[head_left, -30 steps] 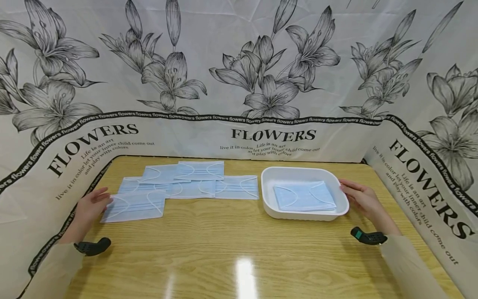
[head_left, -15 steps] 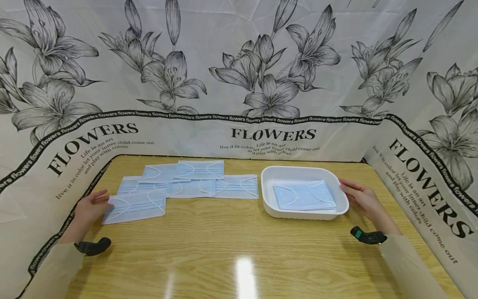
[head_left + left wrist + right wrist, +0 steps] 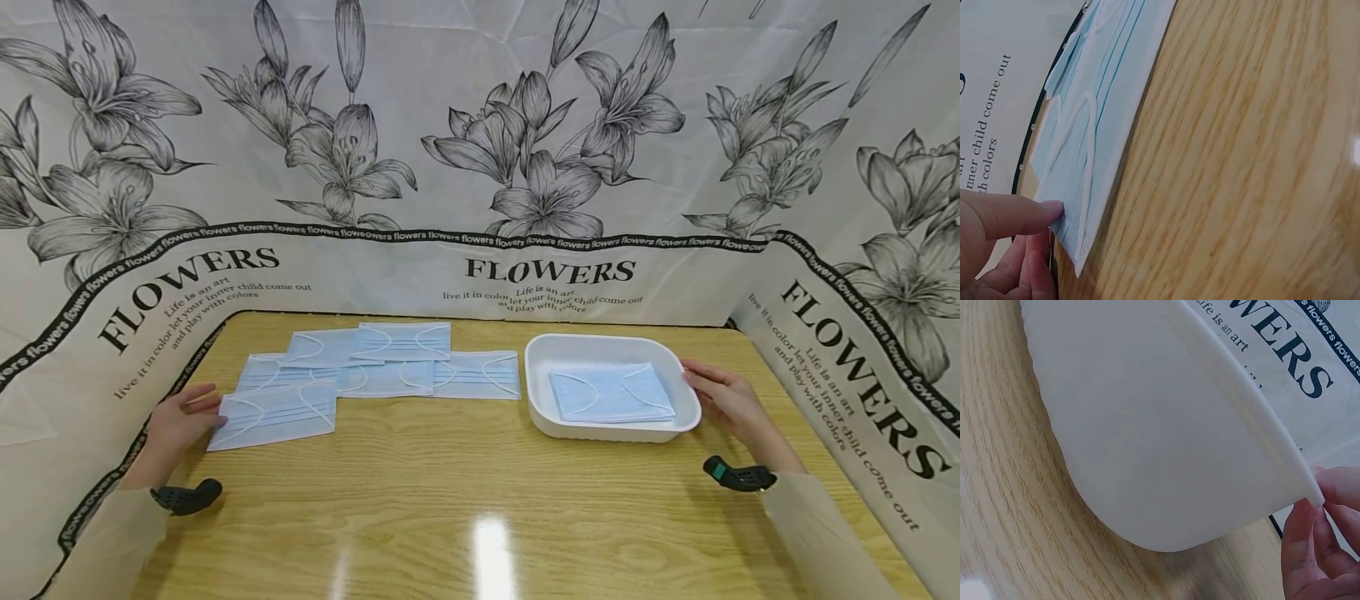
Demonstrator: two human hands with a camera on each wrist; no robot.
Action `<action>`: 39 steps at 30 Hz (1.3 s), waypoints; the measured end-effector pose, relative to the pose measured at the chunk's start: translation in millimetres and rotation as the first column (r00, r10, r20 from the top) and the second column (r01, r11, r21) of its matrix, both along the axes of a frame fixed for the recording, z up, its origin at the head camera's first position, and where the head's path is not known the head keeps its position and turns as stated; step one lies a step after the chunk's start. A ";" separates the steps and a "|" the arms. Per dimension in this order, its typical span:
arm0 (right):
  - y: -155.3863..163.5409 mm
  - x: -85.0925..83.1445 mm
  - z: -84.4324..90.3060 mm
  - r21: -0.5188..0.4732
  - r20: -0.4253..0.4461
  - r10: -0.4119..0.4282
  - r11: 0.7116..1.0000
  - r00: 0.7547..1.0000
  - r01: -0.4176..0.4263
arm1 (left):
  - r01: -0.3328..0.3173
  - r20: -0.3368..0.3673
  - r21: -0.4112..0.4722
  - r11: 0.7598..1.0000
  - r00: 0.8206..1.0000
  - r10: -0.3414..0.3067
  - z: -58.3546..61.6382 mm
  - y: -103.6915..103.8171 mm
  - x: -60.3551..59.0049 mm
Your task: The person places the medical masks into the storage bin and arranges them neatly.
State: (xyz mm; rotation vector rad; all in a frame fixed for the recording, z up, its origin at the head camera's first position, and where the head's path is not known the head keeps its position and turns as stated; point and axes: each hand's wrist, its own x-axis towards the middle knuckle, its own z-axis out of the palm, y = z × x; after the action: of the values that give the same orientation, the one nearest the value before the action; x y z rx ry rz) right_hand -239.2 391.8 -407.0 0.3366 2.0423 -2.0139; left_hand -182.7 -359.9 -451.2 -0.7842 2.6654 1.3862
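My left hand (image 3: pixel 178 427) pinches the left edge of a light blue face mask (image 3: pixel 273 414) with white ear loops, at the near left of a spread of masks. In the left wrist view the thumb lies on top of the mask's end (image 3: pixel 1075 231), with curled fingers below. On the right, my right hand (image 3: pixel 735 408) grips the right rim of a white plastic tub (image 3: pixel 538 400). The right wrist view shows thumb and fingers around the rim of the tub (image 3: pixel 1160 437). Inside the tub lies a small stack of blue masks (image 3: pixel 611 392).
Several more masks overlap behind the held one, among them a back mask (image 3: pixel 403 342) and a right mask (image 3: pixel 480 375) close to the tub. A wooden table (image 3: pixel 420 500) lies beneath everything. A flower-printed cloth (image 3: pixel 420 275) encloses the back and sides.
The near-left mask has shifted slightly to the right with my left hand at its edge. My right hand and the tub stay put.
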 end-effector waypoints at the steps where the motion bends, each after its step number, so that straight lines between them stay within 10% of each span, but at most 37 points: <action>1: 0.1 0.0 -0.2 0.006 -0.001 0.001 1.000 1.000 -0.001 | -0.005 0.000 0.004 1.000 1.000 0.005 0.0 -0.1 -0.1; 23: 1.6 -0.6 -3.1 0.033 0.000 0.006 0.999 1.000 -0.006 | 0.114 0.080 -0.139 0.984 0.991 -0.104 -1.2 -5.0 9.9; 39: 1.0 -0.8 -4.3 0.001 -0.001 -0.003 1.000 1.000 0.003 | 0.177 0.071 -0.041 0.983 0.982 -0.174 0.2 -7.0 17.3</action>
State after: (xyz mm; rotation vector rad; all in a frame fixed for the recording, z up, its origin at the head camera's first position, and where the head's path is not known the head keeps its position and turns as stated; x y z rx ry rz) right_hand -240.1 392.9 -411.3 0.3395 2.0446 -2.0150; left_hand -165.3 -366.9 -451.0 -0.5718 2.6508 1.2375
